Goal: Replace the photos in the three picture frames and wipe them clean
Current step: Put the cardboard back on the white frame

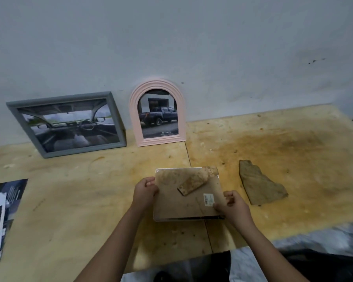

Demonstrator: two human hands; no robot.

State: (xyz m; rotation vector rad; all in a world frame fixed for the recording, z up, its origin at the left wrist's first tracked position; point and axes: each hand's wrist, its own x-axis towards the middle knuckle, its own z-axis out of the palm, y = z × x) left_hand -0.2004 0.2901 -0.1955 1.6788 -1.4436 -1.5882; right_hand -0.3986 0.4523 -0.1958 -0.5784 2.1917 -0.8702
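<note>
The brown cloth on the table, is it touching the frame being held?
Apart. The head view shows bare table between the brown cloth and the face-down frame.

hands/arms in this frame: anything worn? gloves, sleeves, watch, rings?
Nothing worn that shows. The left hand and right hand are bare, no gloves. Both forearms are uncovered all the way to the bottom edge of the picture, so no sleeves or cuffs are in view. No watch, bracelet or strap at either wrist. No rings stand out, though the fingers are curled and slightly blurred.
</note>
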